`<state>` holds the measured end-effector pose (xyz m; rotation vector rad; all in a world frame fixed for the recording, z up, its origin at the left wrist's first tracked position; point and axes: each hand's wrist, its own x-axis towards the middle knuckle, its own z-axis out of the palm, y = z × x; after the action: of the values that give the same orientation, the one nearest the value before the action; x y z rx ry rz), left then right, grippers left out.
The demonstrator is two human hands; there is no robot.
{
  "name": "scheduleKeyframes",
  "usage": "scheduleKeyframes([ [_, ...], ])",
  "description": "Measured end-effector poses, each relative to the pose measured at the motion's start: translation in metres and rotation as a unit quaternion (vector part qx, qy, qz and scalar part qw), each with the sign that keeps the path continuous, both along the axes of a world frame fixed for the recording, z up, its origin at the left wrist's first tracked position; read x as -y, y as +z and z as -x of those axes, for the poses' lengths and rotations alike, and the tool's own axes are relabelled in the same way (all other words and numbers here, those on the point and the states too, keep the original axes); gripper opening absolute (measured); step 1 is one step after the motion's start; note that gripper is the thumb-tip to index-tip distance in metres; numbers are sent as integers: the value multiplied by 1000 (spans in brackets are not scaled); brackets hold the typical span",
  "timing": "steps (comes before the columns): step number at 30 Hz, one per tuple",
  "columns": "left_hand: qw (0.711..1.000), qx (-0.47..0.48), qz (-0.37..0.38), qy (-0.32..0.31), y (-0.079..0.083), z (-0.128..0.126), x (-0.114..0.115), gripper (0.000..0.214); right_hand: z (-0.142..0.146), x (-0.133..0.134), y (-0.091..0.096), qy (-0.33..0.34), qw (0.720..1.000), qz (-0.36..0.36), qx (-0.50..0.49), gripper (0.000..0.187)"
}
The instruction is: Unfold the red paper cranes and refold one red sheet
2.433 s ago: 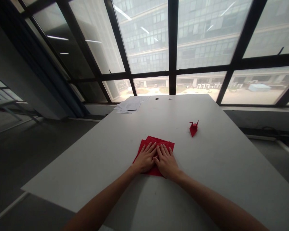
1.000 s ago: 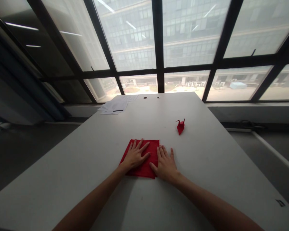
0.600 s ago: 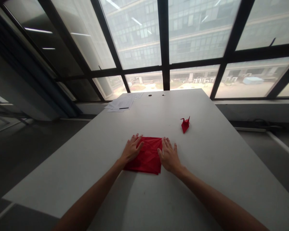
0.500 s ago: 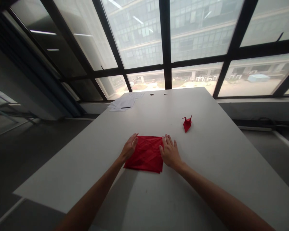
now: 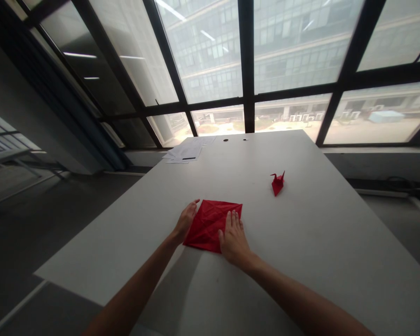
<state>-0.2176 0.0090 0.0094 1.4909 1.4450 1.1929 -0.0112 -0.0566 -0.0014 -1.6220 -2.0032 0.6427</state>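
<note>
Creased red paper [image 5: 212, 223] lies flat on the white table in front of me, roughly four-sided. My right hand [image 5: 234, 239] rests palm down on the paper's right part, its fingers stretched out toward the far right corner. At the paper's left edge, my left hand [image 5: 186, 221] stands on its side with straight fingers, against or just beside the edge. A folded red paper crane [image 5: 277, 183] sits farther off to the right, apart from both hands.
The white table [image 5: 301, 233] reaches toward tall windows. White sheets [image 5: 185, 150] with a dark pen [image 5: 188, 158] on them lie at its far left. Two small holes mark the far edge. A blue curtain [image 5: 66, 93] hangs at the left.
My right hand has moved from the paper's right edge inward onto its surface. My left hand has stayed by the left edge. The view has shifted slightly.
</note>
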Motion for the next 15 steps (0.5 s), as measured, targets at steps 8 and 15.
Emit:
scheduleKeyframes([
  [8, 895, -401, -128, -148, -5, -34, -10, 48, 4, -35, 6, 26, 992, -92, 76, 63],
  [15, 829, -521, -104, -173, -22, -45, -12, 55, -22, -54, -10, 3, 989, -52, 137, 76],
])
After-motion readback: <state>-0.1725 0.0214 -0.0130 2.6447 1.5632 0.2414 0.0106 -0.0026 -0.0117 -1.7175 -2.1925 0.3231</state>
